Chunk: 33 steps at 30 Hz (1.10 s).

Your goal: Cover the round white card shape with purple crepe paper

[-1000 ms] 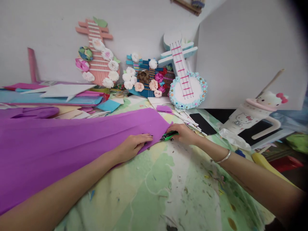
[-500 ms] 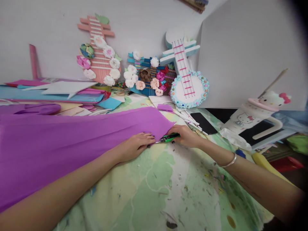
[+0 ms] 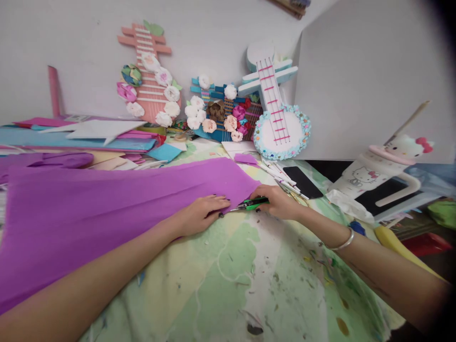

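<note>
A long sheet of purple paper [image 3: 117,204] stretches from the left edge of the view to the middle of the table, lightly creased along its length. My left hand [image 3: 201,213] lies on its near right part, fingers extended flat toward the right. In my right hand [image 3: 276,202] is a green and black utility knife [image 3: 251,204], its metal blade pointing left at the paper's near right edge. The blade tip sits close to my left fingertips; whether it is under the paper I cannot tell. Part of the handle is hidden by my right fingers.
Behind the paper lie stacked coloured sheets [image 3: 71,137], white sticks [image 3: 278,173] and a black phone [image 3: 302,182]. Flower-decorated model instruments [image 3: 156,90] lean on the wall, beside a white model instrument [image 3: 281,128]. A tumbler [image 3: 366,173] stands right. Scraps dot the green tablecloth [image 3: 228,275].
The view has shifted slightly, and the left end of the purple paper now shows more of its edge. Both hands and the knife keep nearly the same places.
</note>
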Each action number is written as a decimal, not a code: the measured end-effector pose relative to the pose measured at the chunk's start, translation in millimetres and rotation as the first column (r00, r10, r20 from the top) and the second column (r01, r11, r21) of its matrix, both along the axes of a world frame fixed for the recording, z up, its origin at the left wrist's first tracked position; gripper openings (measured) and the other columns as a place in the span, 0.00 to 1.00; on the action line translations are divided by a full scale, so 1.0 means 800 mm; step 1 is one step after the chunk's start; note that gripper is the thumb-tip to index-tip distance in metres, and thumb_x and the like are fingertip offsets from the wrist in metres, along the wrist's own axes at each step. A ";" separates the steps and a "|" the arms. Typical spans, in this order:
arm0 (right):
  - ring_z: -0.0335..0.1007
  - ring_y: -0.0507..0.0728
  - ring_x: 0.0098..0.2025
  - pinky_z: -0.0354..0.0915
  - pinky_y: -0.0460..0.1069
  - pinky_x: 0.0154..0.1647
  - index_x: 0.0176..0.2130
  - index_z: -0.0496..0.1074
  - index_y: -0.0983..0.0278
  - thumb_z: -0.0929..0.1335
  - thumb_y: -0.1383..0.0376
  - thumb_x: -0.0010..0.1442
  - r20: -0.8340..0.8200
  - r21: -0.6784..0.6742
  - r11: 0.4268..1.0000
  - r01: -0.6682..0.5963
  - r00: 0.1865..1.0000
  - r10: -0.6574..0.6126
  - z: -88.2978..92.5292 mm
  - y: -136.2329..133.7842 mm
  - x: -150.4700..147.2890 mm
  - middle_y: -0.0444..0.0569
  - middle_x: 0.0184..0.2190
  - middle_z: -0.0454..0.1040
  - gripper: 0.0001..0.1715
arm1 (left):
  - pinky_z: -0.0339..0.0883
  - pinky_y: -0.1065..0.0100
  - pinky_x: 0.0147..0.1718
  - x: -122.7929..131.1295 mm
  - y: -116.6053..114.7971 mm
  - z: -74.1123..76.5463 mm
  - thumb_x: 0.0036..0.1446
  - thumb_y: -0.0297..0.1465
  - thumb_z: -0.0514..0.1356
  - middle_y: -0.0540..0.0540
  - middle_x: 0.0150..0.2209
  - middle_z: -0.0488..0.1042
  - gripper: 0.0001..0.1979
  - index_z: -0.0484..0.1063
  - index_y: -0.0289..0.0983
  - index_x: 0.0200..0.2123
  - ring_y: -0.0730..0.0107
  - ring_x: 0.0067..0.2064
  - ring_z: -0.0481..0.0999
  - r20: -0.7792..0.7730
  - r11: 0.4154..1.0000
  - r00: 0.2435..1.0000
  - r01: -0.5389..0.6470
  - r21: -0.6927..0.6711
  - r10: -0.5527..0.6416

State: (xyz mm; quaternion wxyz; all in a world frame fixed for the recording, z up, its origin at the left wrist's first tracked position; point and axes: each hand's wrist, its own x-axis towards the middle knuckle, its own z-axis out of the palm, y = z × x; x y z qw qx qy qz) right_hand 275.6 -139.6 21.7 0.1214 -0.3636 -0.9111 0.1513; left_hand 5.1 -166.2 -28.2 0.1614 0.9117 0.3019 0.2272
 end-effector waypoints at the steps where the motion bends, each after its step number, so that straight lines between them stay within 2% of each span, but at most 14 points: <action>1: 0.70 0.59 0.43 0.63 0.52 0.44 0.39 0.73 0.63 0.67 0.77 0.46 0.004 -0.002 1.000 0.007 1.000 -0.007 0.000 0.000 0.002 0.50 0.39 0.76 0.19 | 0.55 0.57 0.60 -0.001 0.001 0.001 0.59 0.24 0.49 0.45 0.56 0.68 0.22 0.65 0.39 0.56 0.66 0.59 0.65 0.007 1.000 1.000 0.004 -0.014 -0.004; 6: 0.70 0.59 0.42 0.63 0.52 0.42 0.39 0.72 0.64 0.66 0.78 0.45 0.018 0.013 0.998 0.057 0.998 -0.057 0.001 -0.001 0.008 0.51 0.38 0.75 0.20 | 0.56 0.59 0.60 -0.005 0.004 0.004 0.60 0.23 0.48 0.46 0.56 0.69 0.22 0.67 0.39 0.55 0.66 0.58 0.66 0.094 0.993 0.996 0.014 -0.117 -0.003; 12: 0.70 0.59 0.43 0.63 0.52 0.43 0.40 0.72 0.63 0.67 0.75 0.47 -0.029 0.007 0.999 0.042 0.999 -0.042 -0.001 0.003 -0.006 0.51 0.39 0.75 0.18 | 0.59 0.60 0.58 -0.007 0.006 0.003 0.59 0.24 0.48 0.48 0.54 0.70 0.21 0.70 0.40 0.53 0.66 0.57 0.67 0.204 0.976 0.977 -0.012 -0.217 0.057; 21: 0.71 0.59 0.41 0.64 0.51 0.41 0.39 0.72 0.65 0.67 0.77 0.47 -0.036 0.018 0.996 0.089 0.995 -0.088 0.003 0.007 0.007 0.52 0.38 0.75 0.18 | 0.61 0.62 0.56 -0.009 0.004 0.015 0.59 0.25 0.49 0.48 0.53 0.72 0.20 0.71 0.39 0.51 0.68 0.55 0.70 0.214 0.953 0.970 -0.050 -0.297 0.117; 28: 0.70 0.59 0.44 0.63 0.53 0.45 0.41 0.72 0.63 0.67 0.75 0.49 -0.044 0.032 0.999 0.007 0.999 -0.006 -0.002 0.007 -0.010 0.52 0.40 0.75 0.18 | 0.63 0.61 0.55 -0.008 0.005 0.013 0.55 0.24 0.53 0.46 0.53 0.71 0.18 0.73 0.37 0.48 0.67 0.54 0.71 0.266 0.925 0.951 -0.044 -0.378 0.155; 33: 0.69 0.59 0.45 0.62 0.53 0.46 0.41 0.72 0.63 0.67 0.77 0.49 -0.018 0.057 0.997 -0.044 0.999 0.045 -0.003 0.007 -0.027 0.51 0.40 0.75 0.19 | 0.62 0.61 0.56 -0.008 0.006 0.010 0.55 0.24 0.52 0.45 0.53 0.72 0.17 0.75 0.36 0.45 0.67 0.54 0.71 0.284 0.929 0.949 -0.021 -0.369 0.134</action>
